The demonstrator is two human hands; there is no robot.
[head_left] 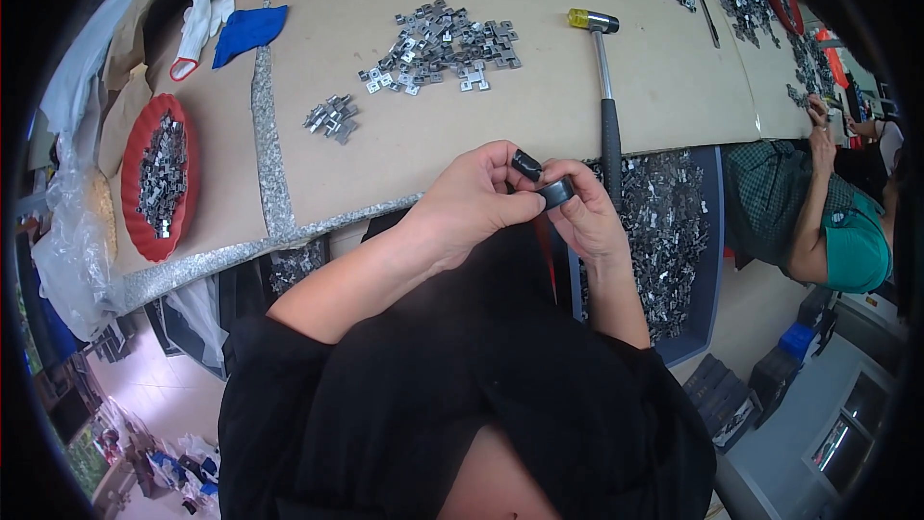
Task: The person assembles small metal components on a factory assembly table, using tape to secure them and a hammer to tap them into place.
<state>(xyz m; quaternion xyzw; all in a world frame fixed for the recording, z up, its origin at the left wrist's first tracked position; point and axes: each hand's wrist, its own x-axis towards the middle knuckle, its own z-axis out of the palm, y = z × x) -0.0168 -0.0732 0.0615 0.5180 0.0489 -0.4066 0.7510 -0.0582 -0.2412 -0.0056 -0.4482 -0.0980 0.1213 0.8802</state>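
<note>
My left hand [467, 195] and my right hand [589, 220] meet at the table's front edge, in front of my body. Between their thumbs and fingers is a small black roll of tape [555, 195], pinched from both sides. Black tape [526, 165] covers the end of one left finger. The right fingers curl behind the roll and are partly hidden. Just right of my hands lies a mallet [608, 101], with a yellow and black head and a dark grip that reaches the table edge.
Beyond my hands lie a large pile of metal pieces [443, 46] and a smaller one [331, 118]. A red tray [132, 159] of pieces sits left, near white gloves [197, 24]. A grey bin [714, 250] of pieces stands below the edge. At right, a co-worker [852, 250] handles parts.
</note>
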